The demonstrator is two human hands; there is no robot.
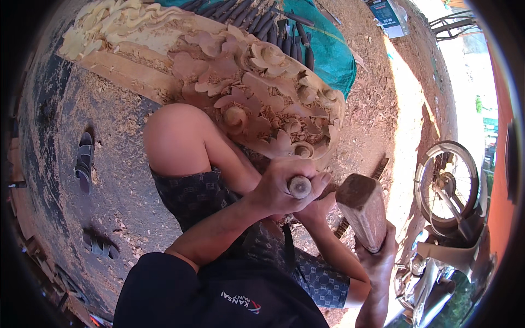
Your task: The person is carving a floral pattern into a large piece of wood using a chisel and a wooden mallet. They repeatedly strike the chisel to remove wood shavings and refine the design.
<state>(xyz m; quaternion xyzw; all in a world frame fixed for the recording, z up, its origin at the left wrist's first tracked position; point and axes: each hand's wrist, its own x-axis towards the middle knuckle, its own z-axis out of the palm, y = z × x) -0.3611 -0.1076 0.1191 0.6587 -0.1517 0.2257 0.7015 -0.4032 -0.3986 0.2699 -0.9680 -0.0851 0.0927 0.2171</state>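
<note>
My left hand (276, 188) is wrapped round an upright chisel, and the round butt of its handle (299, 187) faces up out of the fist. The blade is hidden under the hand. To the right, my right hand (383, 246) grips a wooden mallet (362, 213) by its narrow lower part, with the blocky head raised beside the chisel handle and apart from it. Just beyond my left hand lies a carved wooden panel (257, 93) with flowers, scrolls and leaves in relief. Loose shavings fill its hollows.
Several dark-handled carving tools (265, 24) lie on a green cloth (331, 60) behind the panel. Shavings cover the ground (120, 142). Sandals (85, 156) lie at left, a motorbike wheel (445, 183) stands at right, and a box (389, 19) is at the far right.
</note>
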